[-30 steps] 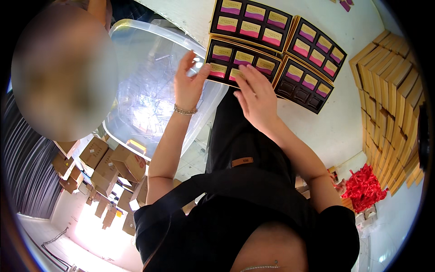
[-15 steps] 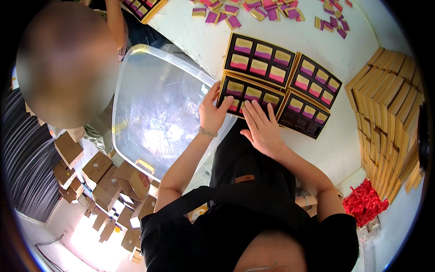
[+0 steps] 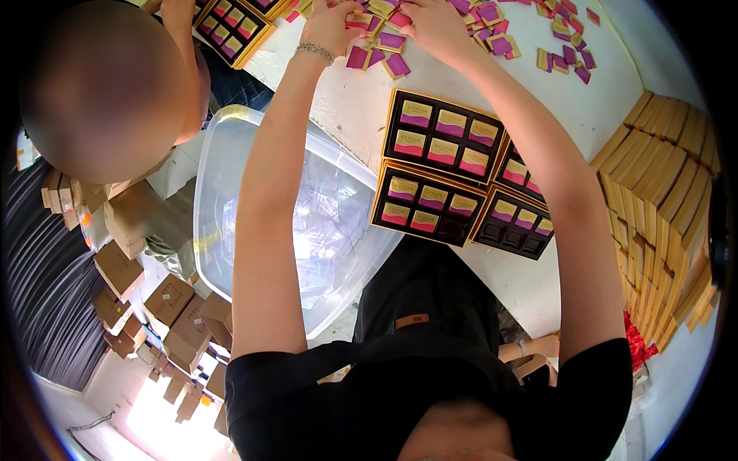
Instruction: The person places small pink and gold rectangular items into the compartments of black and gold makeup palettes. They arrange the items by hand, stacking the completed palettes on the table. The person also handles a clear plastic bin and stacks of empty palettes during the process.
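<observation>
Loose packets (image 3: 395, 66) = small flat rects, wrapped gold + purple or pink-red, smooth w/ crisp edges, scattered at odd angles, some overlapping, on the far part of the smooth white desk (image 3: 346, 111). Trays nearer the body: black, moulded into square cups, thin gold rims. Back-L tray (image 3: 395, 124) has six gold-faced squares w/ wavy purple or pink bands; front-L tray (image 3: 452, 227) has five, plus one bare dark cup at its lower R corner; front-R tray (image 3: 511, 234) has three on top, three dark squares below; back-R tray (image 3: 506, 160) partly hidden by the R forearm. Tub (image 3: 201, 184) to the L: translucent plastic, rounded corners, clear thin pieces inside. Far R, stacked slim gold-brown boxes (image 3: 661, 207), edges in tight ridges. Re grip: L hand (image 3: 327, 29), chain-link bracelet (image 3: 315, 51) at wrist, is at the near-L side of the packet pile, thumb by a pink-red one; R hand (image 3: 435, 29) is at the pile too, just R of L hand, packets btwn them & more out past its R side. Both cut by the top edge; can't tell if either grip is pinching a packet or just resting among them. Trays sit well apart from both hands, btwn the forearms.
</observation>
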`<state>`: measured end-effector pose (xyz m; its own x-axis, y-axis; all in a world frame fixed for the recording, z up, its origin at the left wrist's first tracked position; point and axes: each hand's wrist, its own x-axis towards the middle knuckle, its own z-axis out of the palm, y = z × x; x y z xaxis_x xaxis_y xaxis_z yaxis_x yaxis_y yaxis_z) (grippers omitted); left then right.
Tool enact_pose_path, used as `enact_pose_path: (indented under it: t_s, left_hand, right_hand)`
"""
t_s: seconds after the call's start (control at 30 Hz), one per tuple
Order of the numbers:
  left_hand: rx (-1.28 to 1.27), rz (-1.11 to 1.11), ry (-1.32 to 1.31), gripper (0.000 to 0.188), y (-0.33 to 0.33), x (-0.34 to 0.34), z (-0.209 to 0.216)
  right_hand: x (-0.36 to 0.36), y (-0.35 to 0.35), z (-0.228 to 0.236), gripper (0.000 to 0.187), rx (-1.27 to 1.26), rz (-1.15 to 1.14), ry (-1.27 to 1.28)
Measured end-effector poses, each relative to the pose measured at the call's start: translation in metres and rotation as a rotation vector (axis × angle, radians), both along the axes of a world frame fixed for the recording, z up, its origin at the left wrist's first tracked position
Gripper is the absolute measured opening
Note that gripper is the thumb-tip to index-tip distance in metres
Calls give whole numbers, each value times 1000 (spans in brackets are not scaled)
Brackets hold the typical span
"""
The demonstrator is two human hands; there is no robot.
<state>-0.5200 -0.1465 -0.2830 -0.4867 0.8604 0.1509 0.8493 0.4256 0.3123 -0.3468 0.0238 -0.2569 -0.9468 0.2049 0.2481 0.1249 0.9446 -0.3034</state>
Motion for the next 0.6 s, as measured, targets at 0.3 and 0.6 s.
enact_pose_path:
  t_s: [0.3, 0.6]
  left_hand:
    - [34, 99, -107, 45, -13, 23, 11]
    - [307, 98, -328, 42, -28, 48, 50]
  right_hand:
    - [8, -42, 8, 31, 540, -93, 94]
    - [14, -9, 27, 34, -443, -134, 86]
